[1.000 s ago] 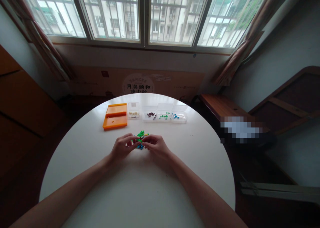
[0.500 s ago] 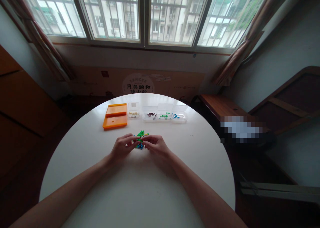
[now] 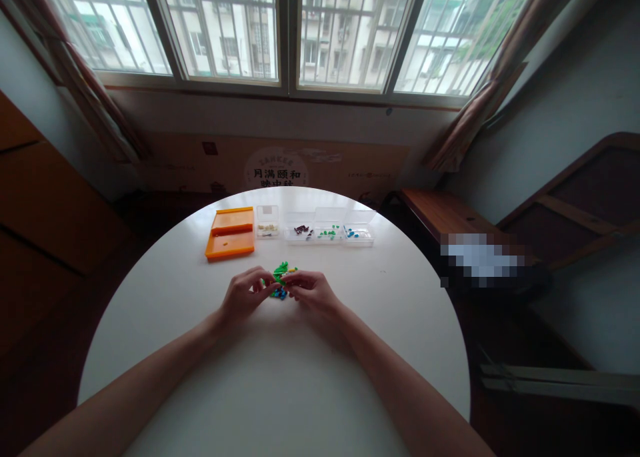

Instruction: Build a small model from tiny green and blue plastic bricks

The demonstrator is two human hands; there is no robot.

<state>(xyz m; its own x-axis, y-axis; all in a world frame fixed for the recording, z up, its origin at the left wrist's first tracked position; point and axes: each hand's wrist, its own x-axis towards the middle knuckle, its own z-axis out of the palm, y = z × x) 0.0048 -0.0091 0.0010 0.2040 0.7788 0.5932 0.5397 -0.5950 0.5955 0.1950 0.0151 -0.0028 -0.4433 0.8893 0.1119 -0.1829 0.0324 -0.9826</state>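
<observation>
On the white table, a cluster of small coloured plastic building pieces [image 3: 283,268], green, blue and yellow, lies between my two hands. My left hand [image 3: 245,293] comes in from the left, its thumb and fingers pinched at a small green plastic piece [image 3: 279,279]. From the right, my right hand [image 3: 313,289] meets it with fingertips closed on the same green piece. Fingers partly cover the piece, so its exact shape cannot be made out. Blue pieces [image 3: 280,294] show just below the fingertips.
Behind the hands stand an open orange case [image 3: 231,247], a small clear box [image 3: 268,222] with pale pieces, and a clear compartment box [image 3: 330,241] with dark, green and blue pieces. The round white table [image 3: 400,350] ends in a curved edge near a wooden bench [image 3: 450,210].
Both hands stay in nearly the same place. The fingertips shift slightly, and more of the green piece shows between them. The boxes have not moved.
</observation>
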